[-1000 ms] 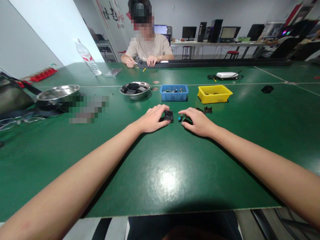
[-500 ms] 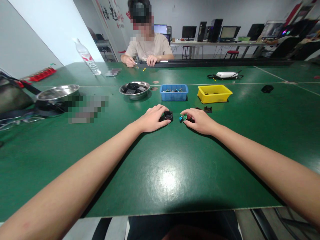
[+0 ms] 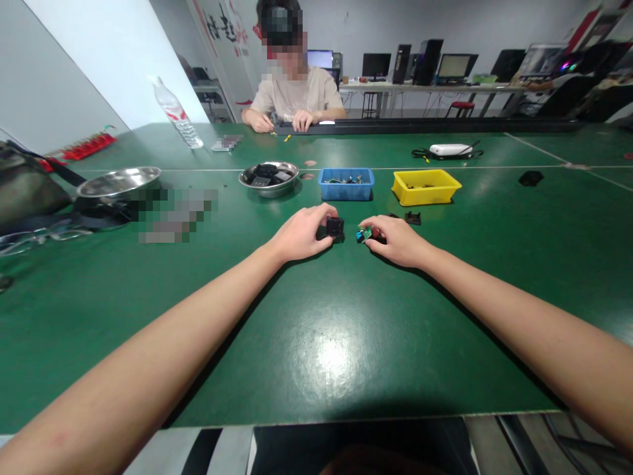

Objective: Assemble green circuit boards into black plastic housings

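One head-worn camera looks forward and down across the green counter [image 3: 277, 323] from its near side, over the wearer's lap [image 3: 356, 448] at the bottom edge. Both forearms [image 3: 198, 316] run in from the lower corners, putting the left hand [image 3: 305, 234] and right hand [image 3: 395, 241] mid-picture, well out from the lens. Above them the view reaches the person [image 3: 301, 95] seated opposite and, farthest off, the back wall [image 3: 380, 30].

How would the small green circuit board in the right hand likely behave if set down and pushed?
Probably light: the green circuit board is small enough for the right hand to hold alone. Likely stiff, as it looks flat. The blue part at its end might catch, making it slide unevenly.
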A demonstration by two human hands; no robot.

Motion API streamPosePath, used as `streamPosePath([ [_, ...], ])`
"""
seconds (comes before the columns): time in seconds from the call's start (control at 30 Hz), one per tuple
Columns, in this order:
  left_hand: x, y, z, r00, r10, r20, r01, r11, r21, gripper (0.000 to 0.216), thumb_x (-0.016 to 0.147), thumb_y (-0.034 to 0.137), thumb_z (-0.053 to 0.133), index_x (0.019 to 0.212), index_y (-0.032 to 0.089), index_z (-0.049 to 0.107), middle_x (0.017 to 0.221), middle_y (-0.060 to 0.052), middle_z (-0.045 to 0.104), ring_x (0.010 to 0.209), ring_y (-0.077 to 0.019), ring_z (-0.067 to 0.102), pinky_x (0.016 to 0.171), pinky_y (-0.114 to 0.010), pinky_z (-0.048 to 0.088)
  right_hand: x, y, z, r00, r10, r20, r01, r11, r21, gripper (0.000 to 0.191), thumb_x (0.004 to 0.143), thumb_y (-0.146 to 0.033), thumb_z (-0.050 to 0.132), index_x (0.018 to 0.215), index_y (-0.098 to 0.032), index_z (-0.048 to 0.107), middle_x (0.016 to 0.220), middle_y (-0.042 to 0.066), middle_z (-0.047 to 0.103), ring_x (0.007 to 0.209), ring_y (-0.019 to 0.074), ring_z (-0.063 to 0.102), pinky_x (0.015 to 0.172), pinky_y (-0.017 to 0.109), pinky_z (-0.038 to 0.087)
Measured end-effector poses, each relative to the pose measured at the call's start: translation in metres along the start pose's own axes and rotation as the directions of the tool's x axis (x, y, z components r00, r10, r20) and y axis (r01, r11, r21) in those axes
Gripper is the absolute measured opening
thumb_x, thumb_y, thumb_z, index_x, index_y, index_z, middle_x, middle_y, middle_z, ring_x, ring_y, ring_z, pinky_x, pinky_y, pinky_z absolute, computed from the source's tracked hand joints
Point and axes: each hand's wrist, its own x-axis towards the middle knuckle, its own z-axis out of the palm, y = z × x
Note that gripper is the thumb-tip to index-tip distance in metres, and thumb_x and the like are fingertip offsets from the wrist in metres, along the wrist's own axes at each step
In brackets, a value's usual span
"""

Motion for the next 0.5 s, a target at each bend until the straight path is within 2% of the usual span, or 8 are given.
streamPosePath([
  [0.13,0.0003,0.0009,-0.0016,1.0,0.024,-0.017,-0.024,1.0,0.019,0.033,0.086,0.033,0.057,0.115,0.019,0.058,0.106,-0.009,0.068,0.103,-0.027,0.066,0.096,-0.042,0.052,0.0,0.0004,0.0005,1.0,0.001,-0.002,-0.001,1.0,-0.001,0.027,0.087,-0.022,0.065,0.113,-0.02,0.07,0.087,0.004,0.067,0.076,0.0195,0.057,0.076,0.031,0.044],
  [0.3,-0.0002,0.0006,-0.0014,0.996,0.048,-0.08,-0.05,0.998,-0.024,0.027,0.085,0.032,0.058,0.108,0.019,0.055,0.121,-0.014,0.066,0.116,-0.0288,0.064,0.101,-0.043,0.052,0.0,-0.001,-0.0005,1.0,0.009,0.012,-0.008,1.0,-0.007,0.028,0.088,-0.021,0.064,0.115,-0.018,0.069,0.088,0.005,0.067,0.076,0.0196,0.056,0.076,0.031,0.044],
  [0.37,-0.0004,-0.0003,-0.0009,0.998,0.005,-0.069,-0.008,0.999,-0.037,0.029,0.082,0.03,0.059,0.109,0.02,0.055,0.12,-0.013,0.068,0.112,-0.0289,0.066,0.098,-0.043,0.053,0.0,-0.0014,-0.001,1.0,0.007,0.015,-0.007,1.0,-0.008,0.028,0.088,-0.021,0.064,0.115,-0.017,0.069,0.088,0.005,0.067,0.077,0.0197,0.057,0.077,0.032,0.044],
  [0.5,-0.0003,0.0002,-0.001,0.998,-0.042,-0.046,0.043,0.999,0.018,0.03,0.083,0.034,0.06,0.109,0.019,0.058,0.104,-0.009,0.07,0.095,-0.027,0.068,0.088,-0.042,0.054,-0.0001,-0.0012,-0.0012,1.0,0.003,0.011,-0.003,1.0,0.0,0.028,0.087,-0.021,0.064,0.114,-0.018,0.069,0.087,0.004,0.067,0.076,0.0196,0.056,0.077,0.032,0.044],
])
